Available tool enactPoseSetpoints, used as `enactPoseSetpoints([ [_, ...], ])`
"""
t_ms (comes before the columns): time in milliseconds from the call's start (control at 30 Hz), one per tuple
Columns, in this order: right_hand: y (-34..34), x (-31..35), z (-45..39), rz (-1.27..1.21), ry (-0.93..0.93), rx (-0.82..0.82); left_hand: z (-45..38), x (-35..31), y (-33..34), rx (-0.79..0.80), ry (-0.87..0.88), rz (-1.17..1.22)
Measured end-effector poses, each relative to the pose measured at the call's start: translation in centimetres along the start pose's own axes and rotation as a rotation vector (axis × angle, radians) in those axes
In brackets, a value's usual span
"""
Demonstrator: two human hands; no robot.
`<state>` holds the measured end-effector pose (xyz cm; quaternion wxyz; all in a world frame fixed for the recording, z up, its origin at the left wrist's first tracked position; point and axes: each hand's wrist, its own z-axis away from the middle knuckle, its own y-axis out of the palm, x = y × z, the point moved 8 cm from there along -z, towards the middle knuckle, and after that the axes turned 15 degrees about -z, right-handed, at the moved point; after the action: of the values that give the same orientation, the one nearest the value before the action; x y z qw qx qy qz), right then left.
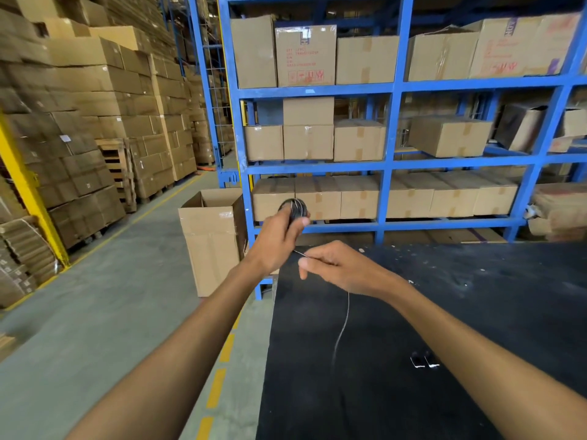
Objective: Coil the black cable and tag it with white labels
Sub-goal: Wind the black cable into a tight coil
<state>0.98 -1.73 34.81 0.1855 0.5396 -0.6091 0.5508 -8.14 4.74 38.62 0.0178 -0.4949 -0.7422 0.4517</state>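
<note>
the black cable (293,207) is partly wound: a small round coil sits in my left hand (279,239), raised above the near edge of the black table (476,312) and in front of the lowest shelf of the blue rack (390,166). my left fingers are curled round the coil with the thumb laid across its face, which i judge keeps the turns from springing loose while more is added. a short run of cable leaves the coil and crosses to my right hand (340,268), where thumb and forefinger pinch it; the other right fingers are curled in, and i cannot tell whether they touch the strand. from that pinch the loose tail (344,319) hangs down and trails over the table top toward me, thin and pale where the light catches it. holding the feed taut between the hands appears to be the reason for this arrangement: tension gives even turns. coiling is under way and not finished, as loose length remains on the table. two small dark pieces with white marks (424,360) lie on the table near my right forearm; they may be the labels or cable ends, too small to confirm. no label is seen on the coil. an open cardboard box (209,242) stands on the floor just left of the table, beside the rack. stacked cartons (95,122) fill the aisle to the left, well apart from the work. risk noted: the tail could snag on the table edge.
</note>
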Motion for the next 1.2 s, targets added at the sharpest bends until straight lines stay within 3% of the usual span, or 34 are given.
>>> enactPoseSetpoints([
  [100,-1.8,0.5,0.4,0.046,-0.02,-0.048,1.0,1.2,1.7,0.213,0.017,-0.063],
  [200,-4.2,1.2,0.7,0.061,-0.054,-0.166,2.6,1.2,3.2,0.388,-0.026,0.149],
  [367,-8.6,1.5,0.9,-0.057,-0.143,-0.448,3.7,-0.5,3.8,0.498,-0.129,0.578],
  [533,-9.1,-1.0,1.6,-0.127,-0.157,-0.535,3.0,-2.0,2.4,0.439,-0.201,1.128],
  [667,-5.5,-5.8,2.3,-0.195,-0.025,-0.43,1.0,-2.2,0.9,0.219,-0.226,1.341],
  [767,-2.4,-7.3,3.0,-0.16,0.014,-0.349,-0.4,-1.0,1.3,0.023,-0.294,1.217],
  [900,-0.2,-5.8,3.4,-0.054,0.01,-0.237,-1.3,0.3,2.6,-0.109,-0.267,0.813],
  [1033,-0.2,-4.4,3.7,0.018,0.059,-0.108,-1.1,0.3,5.7,-0.014,-0.149,0.269],
  [1200,-5.8,-4.7,4.8,0.216,0.118,-0.126,-1.4,-0.3,8.4,0.08,-0.037,0.06],
])
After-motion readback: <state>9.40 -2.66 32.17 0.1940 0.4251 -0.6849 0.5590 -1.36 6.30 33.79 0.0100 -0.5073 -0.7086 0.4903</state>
